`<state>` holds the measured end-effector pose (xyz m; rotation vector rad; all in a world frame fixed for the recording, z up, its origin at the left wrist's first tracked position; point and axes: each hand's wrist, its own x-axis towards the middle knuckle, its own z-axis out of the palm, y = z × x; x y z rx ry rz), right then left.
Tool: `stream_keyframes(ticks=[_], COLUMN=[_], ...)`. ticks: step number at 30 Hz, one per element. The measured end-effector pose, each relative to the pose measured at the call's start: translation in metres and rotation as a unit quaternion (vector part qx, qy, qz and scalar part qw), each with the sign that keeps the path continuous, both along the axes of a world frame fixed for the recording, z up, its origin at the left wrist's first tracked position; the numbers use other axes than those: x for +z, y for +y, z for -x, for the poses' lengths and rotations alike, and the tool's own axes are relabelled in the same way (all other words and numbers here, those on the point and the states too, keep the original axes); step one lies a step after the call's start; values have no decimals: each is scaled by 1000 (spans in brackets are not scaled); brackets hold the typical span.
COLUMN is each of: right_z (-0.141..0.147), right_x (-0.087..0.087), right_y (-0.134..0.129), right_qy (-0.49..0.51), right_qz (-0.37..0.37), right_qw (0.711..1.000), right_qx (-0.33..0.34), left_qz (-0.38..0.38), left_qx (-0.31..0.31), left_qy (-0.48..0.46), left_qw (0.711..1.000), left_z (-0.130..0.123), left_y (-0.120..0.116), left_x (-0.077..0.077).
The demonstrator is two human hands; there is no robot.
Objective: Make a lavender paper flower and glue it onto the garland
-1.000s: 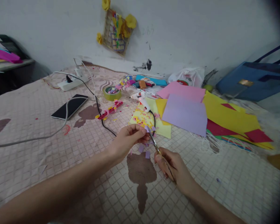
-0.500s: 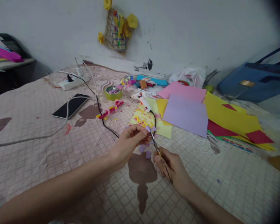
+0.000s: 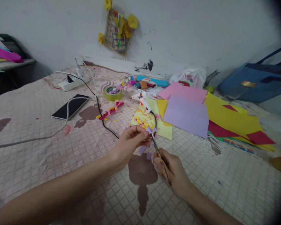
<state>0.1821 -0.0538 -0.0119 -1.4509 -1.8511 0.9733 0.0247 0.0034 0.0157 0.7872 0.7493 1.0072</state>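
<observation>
I have the left grip (image 3: 131,138) pinching a purple scrap (image 3: 149,130) and the right grip (image 3: 172,170) wrapped round scissors (image 3: 157,149) that point at the scrap.

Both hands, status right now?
Left hand: closed, pinching a small purple piece at the fingertips.
Right hand: closed around the scissors, blades toward that piece.

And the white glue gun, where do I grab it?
Probably best by the handle of the glue gun, coming from the near right: it slants that way, with the black cord leaving its end. The nozzle points left, so don't touch it; a red light glows, so it may be hot.
</observation>
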Motion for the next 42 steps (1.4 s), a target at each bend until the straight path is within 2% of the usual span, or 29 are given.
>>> stream_keyframes(ticks=[8, 16, 42], right_z=[2, 4, 3], right_x=[-4, -4, -9], right_y=[-5, -7, -8], right_qy=[22, 42, 9], right_qz=[7, 11, 2], right_qw=[1000, 999, 1000], right_qx=[4, 7, 4], left_qz=[-26, -45, -57], left_qx=[-4, -33, -86], left_qy=[22, 48, 90], left_qw=[999, 997, 991], left_z=[1, 6, 13], left_y=[1, 6, 15], left_x=[0, 2, 5])
